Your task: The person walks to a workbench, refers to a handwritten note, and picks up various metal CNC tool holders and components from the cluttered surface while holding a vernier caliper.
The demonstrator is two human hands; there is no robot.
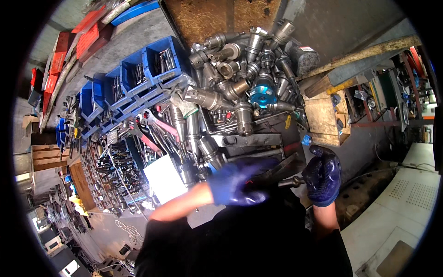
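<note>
Head view: a short dark metal bar (pixel 291 182) lying near the bench's near edge, between two blue-gloved hands. Long axis roughly left to right, slightly tilted, right end rising toward the right hand (pixel 323 175), left end pointing at the left hand (pixel 237 183). Right hand curled shut around the bar's right end. Left hand blurred, spread flat just left of the bar, touching or just above it; cannot tell whether gripping. Farther off, a heap of grey tool holders (pixel 235 87) and blue bins (pixel 138 74) to the far left.
</note>
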